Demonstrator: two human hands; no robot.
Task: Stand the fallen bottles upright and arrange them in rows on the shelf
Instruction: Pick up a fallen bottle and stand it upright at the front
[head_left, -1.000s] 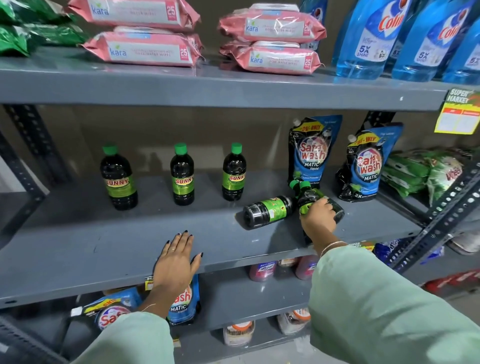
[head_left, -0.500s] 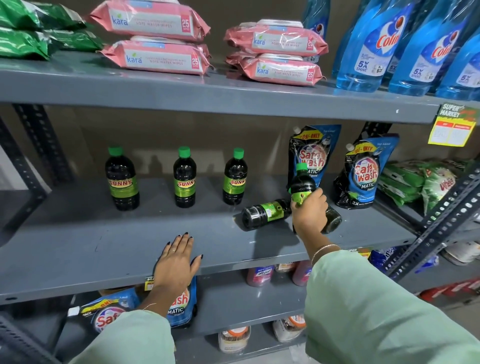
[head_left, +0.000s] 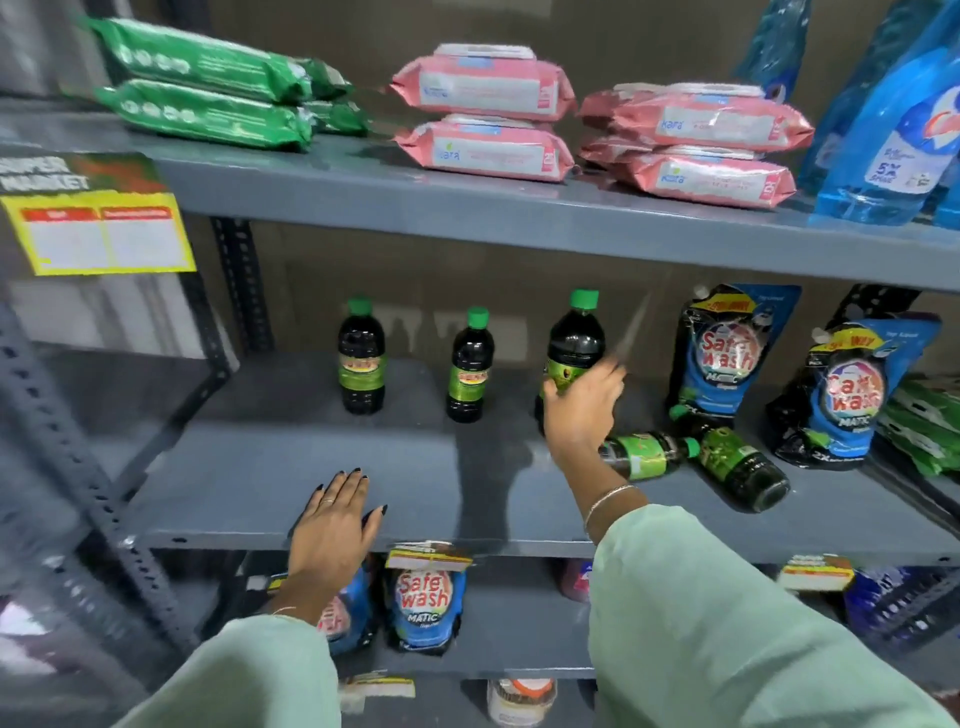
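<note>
Two dark bottles with green caps and green labels stand at the back of the grey middle shelf (head_left: 234, 467), one on the left (head_left: 361, 358) and one beside it (head_left: 470, 364). My right hand (head_left: 582, 410) grips a third such bottle (head_left: 576, 343) upright, just right of those two; I cannot tell whether it touches the shelf. Behind my right wrist a fallen bottle (head_left: 644, 454) lies on its side, and another fallen bottle (head_left: 737, 462) lies next to it, cap to cap. My left hand (head_left: 337, 525) rests flat on the shelf's front edge, fingers spread.
Blue detergent pouches (head_left: 727, 348) stand at the back right of the same shelf. The upper shelf holds pink wipe packs (head_left: 488, 119), green packs (head_left: 208, 88) and blue bottles (head_left: 893, 130). More pouches (head_left: 423, 603) sit on the shelf below. A yellow price tag (head_left: 98, 228) hangs at upper left.
My right hand lifted one fallen bottle off the pile and carried it upright to the left, toward the standing row. The view swung left. My left hand stayed on the shelf edge.
</note>
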